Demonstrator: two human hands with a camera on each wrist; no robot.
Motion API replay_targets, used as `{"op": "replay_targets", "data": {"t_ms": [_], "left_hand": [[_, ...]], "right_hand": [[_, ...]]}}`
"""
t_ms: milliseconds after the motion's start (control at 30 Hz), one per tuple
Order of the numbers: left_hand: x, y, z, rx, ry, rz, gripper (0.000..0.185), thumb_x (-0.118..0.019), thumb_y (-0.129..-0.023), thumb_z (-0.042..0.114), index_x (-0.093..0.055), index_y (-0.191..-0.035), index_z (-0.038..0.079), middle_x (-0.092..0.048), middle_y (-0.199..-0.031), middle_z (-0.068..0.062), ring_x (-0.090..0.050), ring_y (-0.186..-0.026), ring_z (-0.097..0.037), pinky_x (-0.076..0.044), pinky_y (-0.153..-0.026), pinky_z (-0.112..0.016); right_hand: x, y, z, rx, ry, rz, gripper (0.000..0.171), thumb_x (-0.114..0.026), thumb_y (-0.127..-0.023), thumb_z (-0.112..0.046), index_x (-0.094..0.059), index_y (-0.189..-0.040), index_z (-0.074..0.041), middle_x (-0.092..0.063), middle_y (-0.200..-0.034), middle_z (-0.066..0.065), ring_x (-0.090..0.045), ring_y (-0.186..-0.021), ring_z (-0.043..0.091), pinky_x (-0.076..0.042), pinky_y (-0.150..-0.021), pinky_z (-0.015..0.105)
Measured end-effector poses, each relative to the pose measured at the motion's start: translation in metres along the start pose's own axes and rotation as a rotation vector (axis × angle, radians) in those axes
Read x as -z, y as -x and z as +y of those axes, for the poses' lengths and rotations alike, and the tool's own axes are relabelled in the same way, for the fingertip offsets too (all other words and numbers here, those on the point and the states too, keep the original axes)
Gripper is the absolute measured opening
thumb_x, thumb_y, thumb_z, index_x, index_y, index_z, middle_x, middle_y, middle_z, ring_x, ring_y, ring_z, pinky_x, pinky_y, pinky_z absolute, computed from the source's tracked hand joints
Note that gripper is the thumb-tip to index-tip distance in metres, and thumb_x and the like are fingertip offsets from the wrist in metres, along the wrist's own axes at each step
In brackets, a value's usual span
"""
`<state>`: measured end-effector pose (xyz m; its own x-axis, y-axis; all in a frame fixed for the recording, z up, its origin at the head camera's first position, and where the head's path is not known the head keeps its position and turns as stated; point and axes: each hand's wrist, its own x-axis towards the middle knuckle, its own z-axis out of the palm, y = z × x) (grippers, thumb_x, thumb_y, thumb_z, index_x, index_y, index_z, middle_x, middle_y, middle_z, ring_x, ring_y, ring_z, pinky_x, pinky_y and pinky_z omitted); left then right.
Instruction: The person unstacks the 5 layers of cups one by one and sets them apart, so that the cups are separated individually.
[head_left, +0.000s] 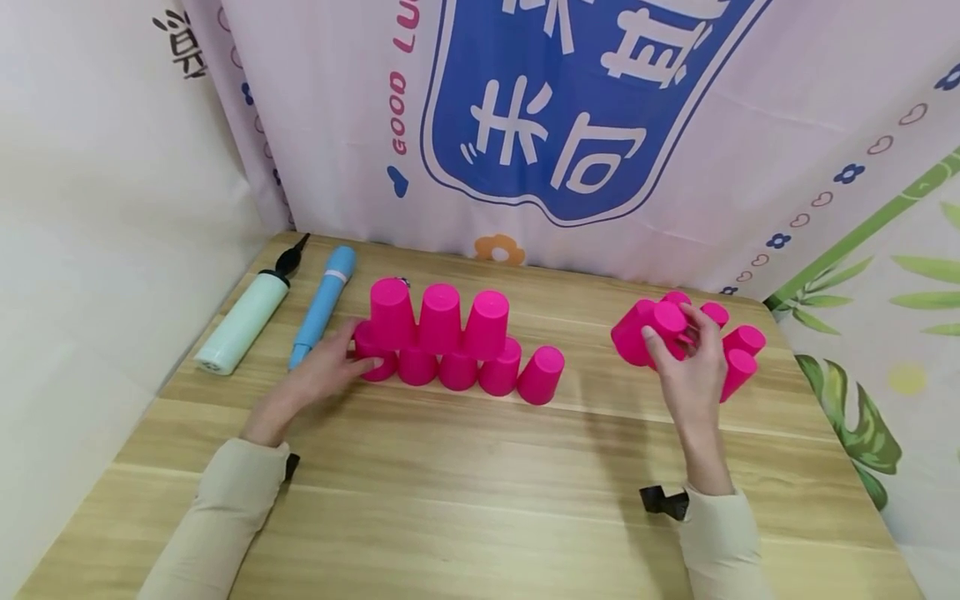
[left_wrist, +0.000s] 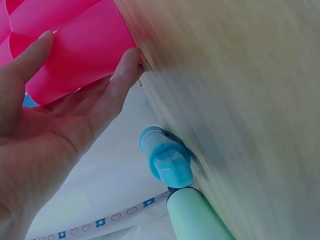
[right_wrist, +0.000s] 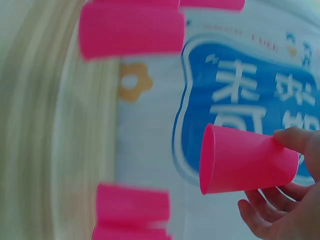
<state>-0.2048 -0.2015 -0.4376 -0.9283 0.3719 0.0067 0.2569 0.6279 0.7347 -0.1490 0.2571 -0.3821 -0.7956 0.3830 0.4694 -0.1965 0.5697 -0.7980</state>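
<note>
Pink cups stand upside down in a row on the table, with a second row of three resting on top. My left hand holds the leftmost lower cup, its thumb on one side and fingers round the other. At the right end of the lower row, a cup has nothing above it. In my right hand is another pink cup, gripped near its base between thumb and fingers, mouth downward and raised off the table.
Behind the right hand stand several more upside-down pink cups. A light green pump with a black nozzle and a blue tube-shaped thing lie at the left. A printed curtain hangs along the table's back edge.
</note>
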Motion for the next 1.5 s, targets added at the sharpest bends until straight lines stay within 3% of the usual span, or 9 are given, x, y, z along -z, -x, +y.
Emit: {"op": "replay_targets", "data": {"t_ms": [100,300,700,900,1267,1500], "left_hand": [[0.0,0.001,0.0,-0.003,0.001,0.002,0.057,-0.062,-0.095,0.015,-0.031,-0.139,-0.005,-0.052,-0.129,-0.027,-0.054,-0.116,-0.04,-0.047,-0.097,-0.052],[0.001,0.001,-0.001,0.003,0.005,0.003,0.057,-0.062,-0.095,0.015,-0.031,-0.139,-0.004,-0.052,-0.129,-0.026,-0.053,-0.117,-0.04,-0.047,-0.097,-0.052],[0.0,0.0,-0.001,0.01,0.006,-0.01,0.058,-0.062,-0.095,0.02,-0.031,-0.139,-0.003,-0.053,-0.129,-0.025,-0.053,-0.117,-0.039,-0.046,-0.098,-0.052],[0.0,-0.001,-0.002,0.013,0.007,-0.003,0.057,-0.062,-0.095,0.017,-0.031,-0.139,-0.003,-0.052,-0.13,-0.025,-0.053,-0.117,-0.039,-0.046,-0.098,-0.052],[0.0,0.0,-0.001,0.011,0.004,-0.005,0.057,-0.062,-0.095,0.017,-0.032,-0.138,-0.003,-0.053,-0.129,-0.025,-0.053,-0.116,-0.038,-0.047,-0.097,-0.052],[0.0,0.001,-0.001,0.009,0.004,-0.004,0.056,-0.062,-0.095,0.016,-0.032,-0.138,-0.004,-0.052,-0.129,-0.025,-0.053,-0.117,-0.039,-0.047,-0.098,-0.052]], "right_hand": [[0.008,-0.001,0.012,-0.061,0.094,0.001,0.058,-0.074,-0.085,-0.023,-0.05,-0.135,-0.006,-0.053,-0.124,0.009,-0.056,-0.107,0.02,-0.052,-0.091,0.03],[0.006,-0.001,0.035,-0.127,0.209,-0.088,0.058,-0.072,-0.087,-0.023,-0.047,-0.135,-0.003,-0.05,-0.122,0.016,-0.054,-0.104,0.025,-0.05,-0.088,0.037],[0.002,-0.002,0.067,-0.23,0.325,-0.088,0.06,-0.07,-0.087,-0.022,-0.044,-0.136,0.0,-0.048,-0.127,0.022,-0.052,-0.107,0.035,-0.046,-0.09,0.042],[0.005,-0.005,0.073,-0.23,0.325,-0.077,0.059,-0.069,-0.088,-0.02,-0.043,-0.136,0.002,-0.047,-0.125,0.023,-0.051,-0.107,0.037,-0.045,-0.089,0.043],[0.009,-0.007,0.074,-0.256,0.362,-0.089,0.061,-0.064,-0.09,-0.013,-0.035,-0.141,0.006,-0.041,-0.131,0.031,-0.046,-0.117,0.047,-0.039,-0.102,0.055],[0.013,-0.005,0.072,-0.227,0.432,-0.1,0.059,-0.059,-0.091,-0.005,-0.032,-0.141,0.009,-0.039,-0.128,0.035,-0.047,-0.109,0.053,-0.04,-0.095,0.061]]}}
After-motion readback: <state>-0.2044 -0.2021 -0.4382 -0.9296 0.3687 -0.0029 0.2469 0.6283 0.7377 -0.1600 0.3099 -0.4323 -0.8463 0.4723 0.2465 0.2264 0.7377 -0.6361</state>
